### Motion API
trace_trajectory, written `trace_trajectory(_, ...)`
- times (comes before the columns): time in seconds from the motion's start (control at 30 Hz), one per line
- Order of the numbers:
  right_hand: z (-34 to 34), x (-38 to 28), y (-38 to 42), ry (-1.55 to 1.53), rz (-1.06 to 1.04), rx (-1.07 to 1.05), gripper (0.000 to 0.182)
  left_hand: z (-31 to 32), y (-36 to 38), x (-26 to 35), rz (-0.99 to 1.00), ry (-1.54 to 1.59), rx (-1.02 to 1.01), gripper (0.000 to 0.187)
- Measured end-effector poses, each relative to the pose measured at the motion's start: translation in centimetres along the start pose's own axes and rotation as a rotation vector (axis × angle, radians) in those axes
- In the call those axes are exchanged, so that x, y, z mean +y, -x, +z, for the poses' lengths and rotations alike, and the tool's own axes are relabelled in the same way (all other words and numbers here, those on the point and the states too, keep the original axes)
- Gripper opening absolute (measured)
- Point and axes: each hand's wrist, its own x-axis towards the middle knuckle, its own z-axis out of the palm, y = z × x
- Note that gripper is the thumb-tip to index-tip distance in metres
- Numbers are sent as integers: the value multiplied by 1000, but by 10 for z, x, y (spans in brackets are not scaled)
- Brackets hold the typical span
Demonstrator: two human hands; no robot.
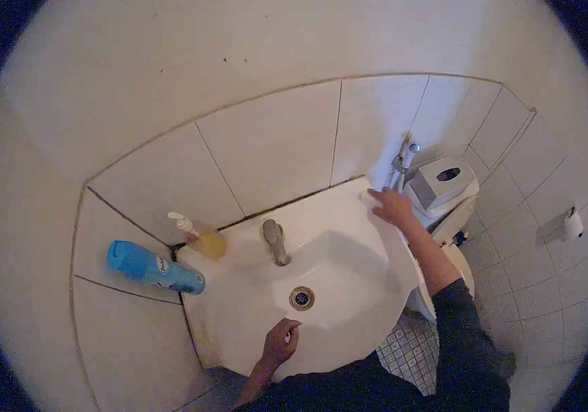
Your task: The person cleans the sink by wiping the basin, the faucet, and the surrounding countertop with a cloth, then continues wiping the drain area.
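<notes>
A white washbasin [349,316] fills the middle of the head view, with a metal drain [301,299] in its bowl and a tap [274,242] behind. My right hand [393,207] reaches to the basin's back right corner. Its fingers bend down at the rim, against a small pale patch I cannot make out. Over the front of the bowl, just below the drain, my left hand [281,342] hangs with fingers curled in and nothing visible in them.
At the basin's left stand a blue bottle [156,268] and a pump bottle of yellowish liquid [210,244]. On the right are a toilet cistern with a tissue box [438,184] on it, a hand sprayer [409,155] and a toilet roll [573,225].
</notes>
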Motion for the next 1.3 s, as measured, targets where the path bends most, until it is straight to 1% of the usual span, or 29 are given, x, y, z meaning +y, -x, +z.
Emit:
trace_trajectory(0.03, -2, 0, 2, 1, 2, -7, 55, 0, 2, -1, -30, 33, 1, 14)
trace_trajectory(0.07, -5, 1, 2, 20, 68, -2, 55, 0, 3, -1, -58, 65, 3, 14)
trace_trajectory(0.1, -7, 3, 3, 41, 136, 6, 55, 0, 3, -1, -57, 68, -1, 14)
trace_trajectory(0.13, 4, 1, 3, 43, 141, 5, 55, 0, 4, 0, -46, 52, -9, 14)
trace_trajectory(0.17, 26, -4, 0, 10, 117, 146, 55, 1, 3, 2, -35, 37, -16, 14)
trace_trajectory(0.2, 26, -22, 3, -22, 91, 289, 55, 3, 3, 3, -31, 42, -17, 14)
trace_trajectory(0.23, 21, -32, 12, -67, 42, 138, 55, 4, 3, 4, -35, 45, -39, 13)
trace_trajectory(0.27, 10, -35, 24, -70, 45, 136, 55, 4, 4, 5, -42, 46, -62, 13)
trace_trajectory(0.33, -2, -34, 40, -46, -89, 8, 54, 4, 5, 8, -22, 51, -58, 13)
trace_trajectory(0.37, 6, -17, 38, -40, -12, 2, 54, 4, 6, 9, 0, 55, -50, 12)
trace_trajectory(0.4, 10, -17, 36, -37, -16, 6, 54, 4, 7, 7, 2, 55, -45, 12)
trace_trajectory(0.47, 16, -15, 36, -20, 153, 122, 54, 4, 9, 5, 26, 43, -36, 12)
trace_trajectory(0.5, 10, -28, 42, -16, 154, 128, 54, 4, 8, 4, 33, 45, -34, 12)
trace_trajectory(0.57, 8, -57, 56, -51, -10, 61, 54, 4, 9, 3, 45, 67, -24, 11)
trace_trajectory(0.6, 10, -52, 58, -52, -9, 56, 54, 4, 11, 4, 41, 68, -27, 11)
trace_trajectory(0.67, 12, -32, 52, -55, 79, 87, 54, 2, 11, 6, 36, 35, -31, 11)
trace_trajectory(0.7, 11, -26, 45, -35, 172, 71, 53, 1, 13, 6, 33, 34, -30, 11)
trace_trajectory(0.73, 21, -26, 41, -38, 167, 69, 53, 0, 13, 8, 17, 41, -29, 11)
trace_trajectory(0.77, 40, -29, 35, -62, 111, 174, 52, -1, 13, 7, 8, 51, -32, 11)
trace_trajectory(0.8, 35, -46, 39, -84, 56, 279, 52, 0, 13, 5, 12, 52, -32, 11)
trace_trajectory(0.83, 34, -69, 46, -41, 17, 176, 50, 1, 14, 4, 20, 54, -25, 11)
trace_trajectory(0.87, 29, -89, 55, -116, -43, 137, 51, 3, 16, 4, 26, 56, -17, 12)
trace_trajectory(0.93, 16, -107, 61, -159, 4, 138, 52, 5, 18, 9, 24, 73, -35, 12)
trace_trajectory(1.07, 22, -82, 76, -74, -71, 165, 53, 6, 18, 9, 42, 78, -49, 12)
trace_trajectory(1.13, 16, -63, 106, 34, -78, 133, 53, 4, 20, 7, 34, 95, -39, 11)
trace_trajectory(1.2, 11, -47, 130, 26, -46, 75, 54, 0, 20, 6, 22, 110, -15, 11)
trace_trajectory(1.23, 10, -45, 135, 14, -8, 15, 55, -4, 20, 9, 28, 102, -2, 11)
trace_trajectory(1.27, 13, -50, 132, 14, -11, 11, 55, -6, 22, 10, 35, 94, 5, 11)
trace_trajectory(1.3, 19, -60, 123, 41, -17, 66, 55, -6, 23, 10, 37, 94, 4, 11)
